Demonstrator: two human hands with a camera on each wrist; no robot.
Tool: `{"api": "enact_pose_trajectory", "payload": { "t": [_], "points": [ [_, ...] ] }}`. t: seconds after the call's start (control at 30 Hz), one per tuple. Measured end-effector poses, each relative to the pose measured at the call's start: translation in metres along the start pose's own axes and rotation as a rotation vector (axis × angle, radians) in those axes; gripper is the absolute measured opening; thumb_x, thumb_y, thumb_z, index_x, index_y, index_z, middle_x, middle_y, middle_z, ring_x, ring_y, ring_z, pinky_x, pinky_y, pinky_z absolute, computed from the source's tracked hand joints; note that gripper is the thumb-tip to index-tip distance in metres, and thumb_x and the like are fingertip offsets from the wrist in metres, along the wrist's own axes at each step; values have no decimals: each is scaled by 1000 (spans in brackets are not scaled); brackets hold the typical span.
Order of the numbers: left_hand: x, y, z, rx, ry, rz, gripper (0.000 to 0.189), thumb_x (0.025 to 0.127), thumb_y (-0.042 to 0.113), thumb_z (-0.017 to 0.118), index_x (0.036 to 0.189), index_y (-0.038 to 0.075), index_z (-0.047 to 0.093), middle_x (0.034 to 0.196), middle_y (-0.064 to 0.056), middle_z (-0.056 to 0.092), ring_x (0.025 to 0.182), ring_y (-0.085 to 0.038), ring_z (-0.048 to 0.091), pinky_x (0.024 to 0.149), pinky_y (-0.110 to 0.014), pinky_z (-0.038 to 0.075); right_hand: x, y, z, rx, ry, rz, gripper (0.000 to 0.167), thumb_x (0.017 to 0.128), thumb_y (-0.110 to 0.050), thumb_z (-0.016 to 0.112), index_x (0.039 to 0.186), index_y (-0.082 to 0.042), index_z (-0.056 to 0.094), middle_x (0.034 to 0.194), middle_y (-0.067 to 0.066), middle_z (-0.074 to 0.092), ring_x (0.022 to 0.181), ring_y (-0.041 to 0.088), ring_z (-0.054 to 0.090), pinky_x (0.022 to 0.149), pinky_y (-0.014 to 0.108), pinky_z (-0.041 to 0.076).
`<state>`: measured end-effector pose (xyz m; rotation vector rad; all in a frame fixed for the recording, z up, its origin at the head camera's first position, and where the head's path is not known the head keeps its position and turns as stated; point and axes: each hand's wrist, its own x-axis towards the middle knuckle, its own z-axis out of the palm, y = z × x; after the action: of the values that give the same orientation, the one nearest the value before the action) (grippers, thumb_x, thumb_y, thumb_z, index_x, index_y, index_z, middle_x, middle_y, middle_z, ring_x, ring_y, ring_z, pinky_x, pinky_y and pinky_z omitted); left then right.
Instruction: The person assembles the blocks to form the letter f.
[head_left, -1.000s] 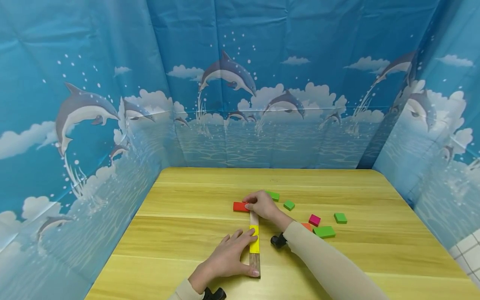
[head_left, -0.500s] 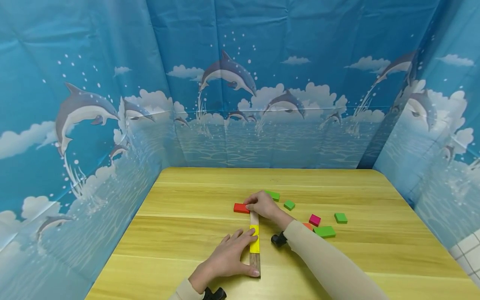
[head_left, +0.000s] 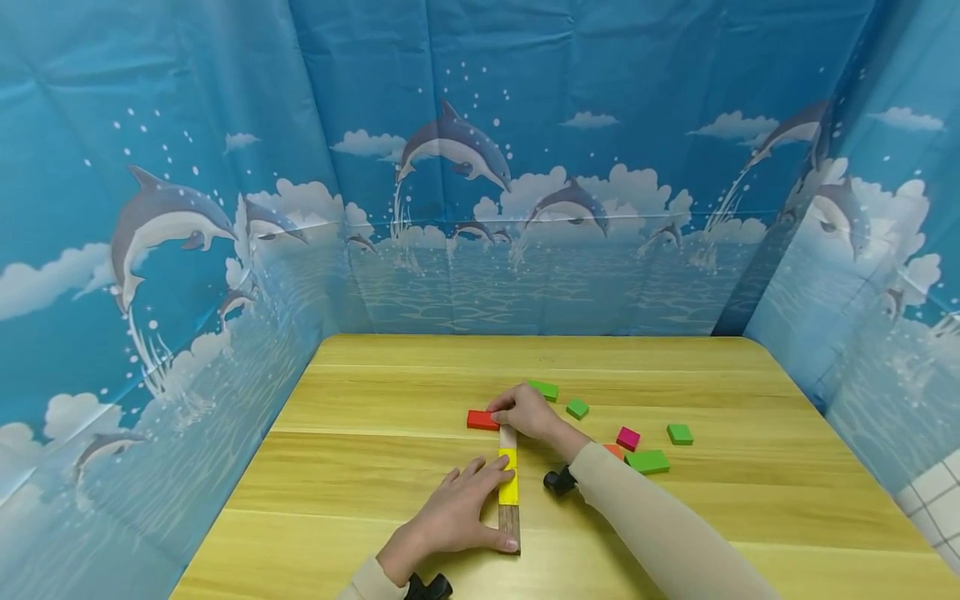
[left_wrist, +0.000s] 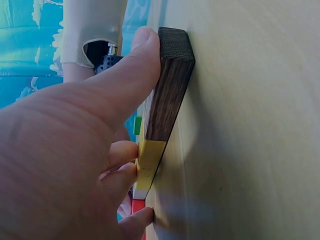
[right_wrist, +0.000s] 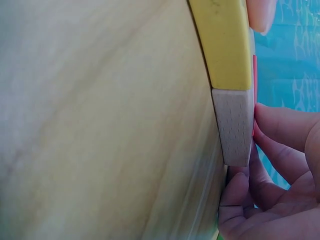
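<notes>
A straight row of blocks lies on the table: a dark brown block (head_left: 509, 522) at the near end, yellow (head_left: 508, 493) in the middle, a pale wood block (head_left: 507, 437) at the far end. A red block (head_left: 482, 420) lies crosswise at the far end, reaching left. My right hand (head_left: 527, 414) pinches its right end, partly hiding it; in the right wrist view the thumb presses the thin red edge (right_wrist: 255, 75). My left hand (head_left: 459, 510) is spread along the row, its thumb on the brown block (left_wrist: 170, 100) and fingertips on the yellow part (left_wrist: 151, 160).
Loose blocks lie to the right: a long green block (head_left: 543, 390), a small green one (head_left: 577, 408), a magenta one (head_left: 628, 438), another green one (head_left: 680, 434), and a green block (head_left: 647, 462) beside a partly hidden orange one (head_left: 613, 451). A dolphin-print curtain (head_left: 480, 167) surrounds the table.
The red block has slid slightly nearer, toward the pale block, with the right hand still pinching it. The left hand has stayed in place on the row.
</notes>
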<state>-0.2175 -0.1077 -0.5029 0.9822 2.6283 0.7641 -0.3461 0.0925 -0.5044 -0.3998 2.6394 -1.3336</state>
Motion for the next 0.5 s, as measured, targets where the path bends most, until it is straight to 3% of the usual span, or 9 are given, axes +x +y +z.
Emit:
{"api": "enact_pose_trajectory", "payload": {
  "t": [0.5],
  "points": [
    [-1,1,-1,3,5,0,93,78,68,74,153,23,44,164,7,27,149,-34,23,112,-67,23,-5,-2,-1,12,-24,-11,14,96,-9,69,107,-11,78,97,-1,72,82,13,65,70,32,56]
  ]
}}
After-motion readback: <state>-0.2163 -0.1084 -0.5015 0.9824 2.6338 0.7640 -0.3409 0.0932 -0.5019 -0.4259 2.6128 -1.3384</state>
